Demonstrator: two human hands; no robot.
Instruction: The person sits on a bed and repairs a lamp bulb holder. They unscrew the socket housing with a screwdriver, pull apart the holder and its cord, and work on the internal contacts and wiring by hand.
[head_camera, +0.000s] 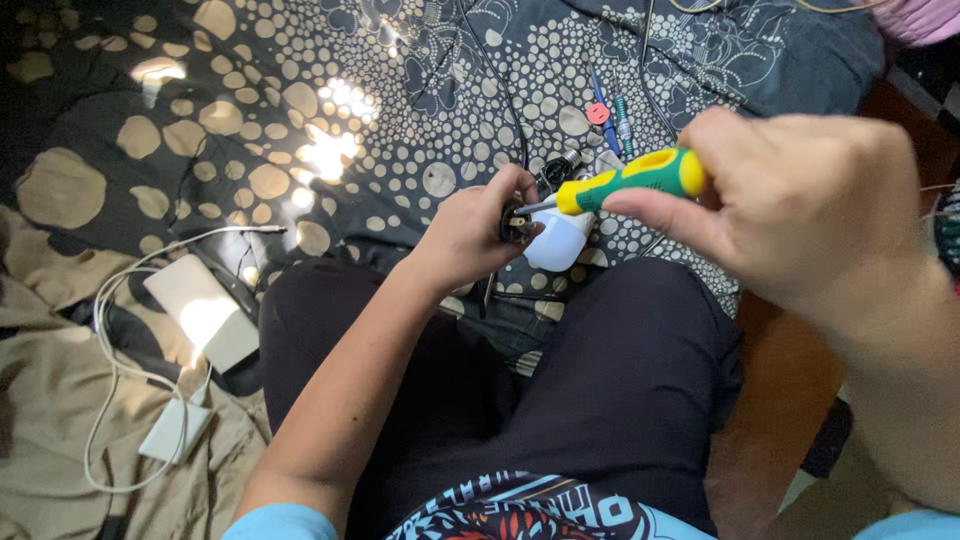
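My left hand (470, 232) grips a small dark part (517, 224) just above my knee. Right behind it lies a white bulb-shaped cover (558, 242). My right hand (800, 200) holds a screwdriver (632, 180) with a green and yellow handle; its metal tip points left into the dark part. Both hands hover over my lap in dark trousers, above a dark bedspread with beige dots (250, 120).
Loose tools and small bits, among them a blue-handled tool (602, 112) and a red disc (597, 113), lie on the spread behind the hands. A black cable (500, 90) runs up the spread. At the left lie a white flat box (205, 312), a white charger (175, 430) and its cord.
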